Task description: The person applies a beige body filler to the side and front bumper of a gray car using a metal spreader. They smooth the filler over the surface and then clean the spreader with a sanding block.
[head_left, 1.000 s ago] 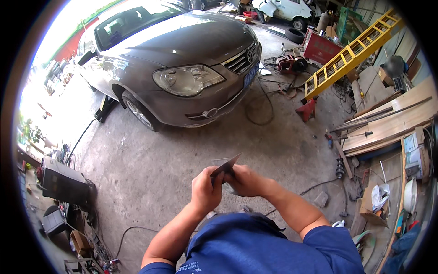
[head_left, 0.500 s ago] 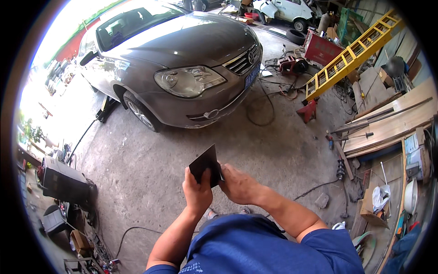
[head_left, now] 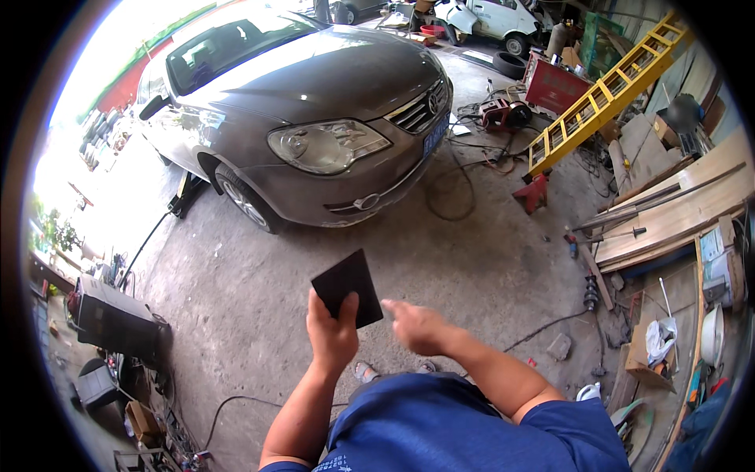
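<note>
A flat, thin black rectangular sheet (head_left: 349, 289) is held up in front of me, tilted, above the concrete floor. My left hand (head_left: 333, 330) is closed on its lower left part, the thumb lying across the near face and the other fingers behind it. Just off the sheet's right edge is my right hand (head_left: 421, 326), with the index finger stretched toward it and the other fingers loosely curled. Nothing shows in the right hand. What the far side of the sheet looks like is hidden.
Ahead stands a grey-brown car (head_left: 338, 102), its front corner facing me. A yellow ladder (head_left: 605, 98) leans at the right beyond a red jack stand (head_left: 532, 194). Boards (head_left: 668, 212) and clutter line the right; a dark box-shaped cabinet (head_left: 118, 318) stands left. Cables cross the floor.
My right hand has come off the sheet and moved slightly right and down. The sheet, in my left hand, has shifted a little left and turned its face more toward me.
</note>
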Tool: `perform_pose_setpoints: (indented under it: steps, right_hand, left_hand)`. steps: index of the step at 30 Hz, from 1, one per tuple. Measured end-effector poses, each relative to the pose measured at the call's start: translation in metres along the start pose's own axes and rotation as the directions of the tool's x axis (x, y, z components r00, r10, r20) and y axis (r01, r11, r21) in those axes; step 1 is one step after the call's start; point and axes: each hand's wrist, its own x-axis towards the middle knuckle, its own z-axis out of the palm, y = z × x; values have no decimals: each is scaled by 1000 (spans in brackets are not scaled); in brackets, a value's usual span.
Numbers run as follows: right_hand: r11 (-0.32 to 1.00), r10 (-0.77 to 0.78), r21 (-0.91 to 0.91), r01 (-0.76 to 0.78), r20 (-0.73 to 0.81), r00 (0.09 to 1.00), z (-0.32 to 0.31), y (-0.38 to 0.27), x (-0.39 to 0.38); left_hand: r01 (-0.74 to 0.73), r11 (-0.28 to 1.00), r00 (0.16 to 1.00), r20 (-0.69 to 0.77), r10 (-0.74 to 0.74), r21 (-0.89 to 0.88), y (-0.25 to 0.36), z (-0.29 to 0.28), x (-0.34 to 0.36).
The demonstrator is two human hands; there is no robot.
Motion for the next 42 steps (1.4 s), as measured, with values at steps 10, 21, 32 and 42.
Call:
perform_pose_setpoints:
  steps: [10, 21, 32, 42]
  right_hand:
    - [539, -224, 824, -174, 340, 913, -35, 7, -12]
    - [464, 132, 881, -88, 29, 991, -29, 54, -28]
    - [674, 177, 732, 100, -291, 940, -76, 44, 1]
    - [919, 84, 392, -35, -111, 990, -45, 32, -18]
  left_hand:
    - [678, 506, 735, 466, -493, -533, -22, -1, 1]
    - [429, 803, 903, 206, -377, -414, -32, -1, -6]
    - [334, 938, 919, 255, -302, -92, -54, 0, -20]
    - [617, 787, 707, 455, -541, -23, -79, -34, -11]
